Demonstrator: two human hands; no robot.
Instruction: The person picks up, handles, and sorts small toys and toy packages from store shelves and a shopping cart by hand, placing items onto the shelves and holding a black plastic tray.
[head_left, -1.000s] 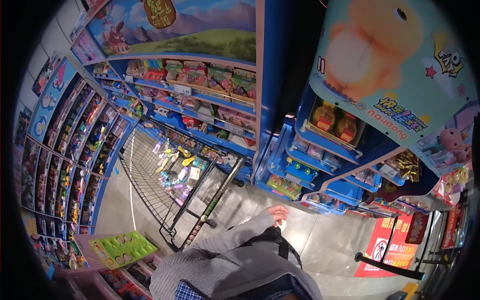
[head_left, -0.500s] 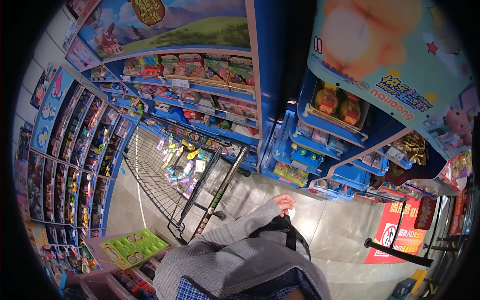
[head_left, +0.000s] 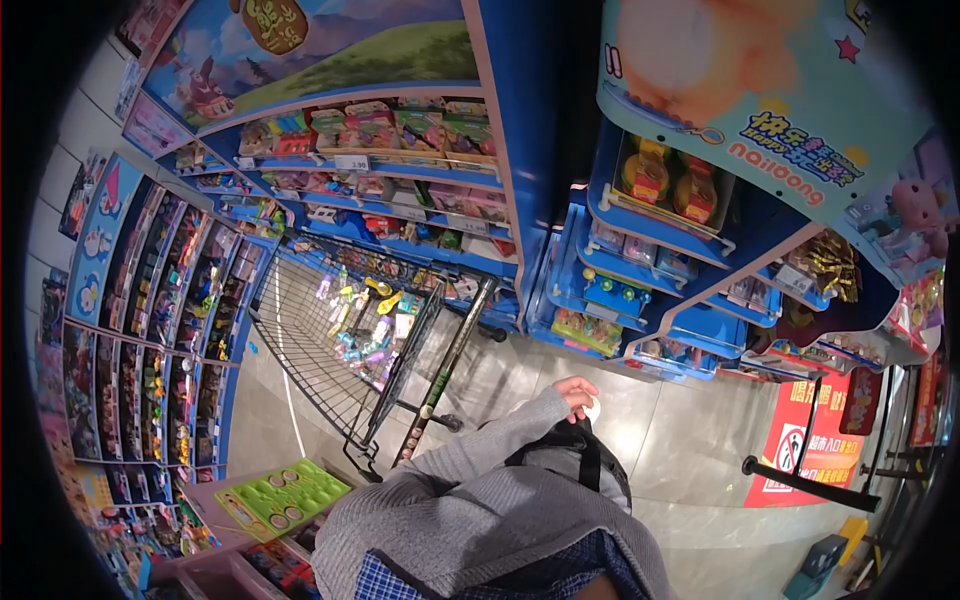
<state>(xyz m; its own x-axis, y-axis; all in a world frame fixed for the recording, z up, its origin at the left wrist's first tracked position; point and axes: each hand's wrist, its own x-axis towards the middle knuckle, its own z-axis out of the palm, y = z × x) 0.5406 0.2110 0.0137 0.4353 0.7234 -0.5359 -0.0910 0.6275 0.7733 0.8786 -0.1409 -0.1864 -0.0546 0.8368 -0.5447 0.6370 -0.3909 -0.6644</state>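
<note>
My left hand (head_left: 577, 396), at the end of a grey knitted sleeve (head_left: 500, 440), is in front of my body with the fingers loosely bent and slightly apart. Nothing shows in it. Just below it is a black bag (head_left: 575, 455) with straps, worn against my front; whether the hand touches it is unclear. My right hand is out of sight. To the left of the hand stands a black wire shopping cart (head_left: 330, 345). Its handle bar (head_left: 445, 370) is apart from my hand. Small colourful packaged items (head_left: 365, 325) show through the basket mesh.
Blue shelves (head_left: 400, 235) of toys line the back, with another rack (head_left: 180, 270) at left. A stepped display (head_left: 640, 260) stands at right. A low bin with a green tray (head_left: 285, 500) is at lower left. A black-ended barrier (head_left: 815, 482) crosses a red floor sign (head_left: 805, 440).
My left hand has shifted slightly to the right and up in view, its fingers bending a little more downward. The cart and shelves appear slightly shifted as the view moves.
</note>
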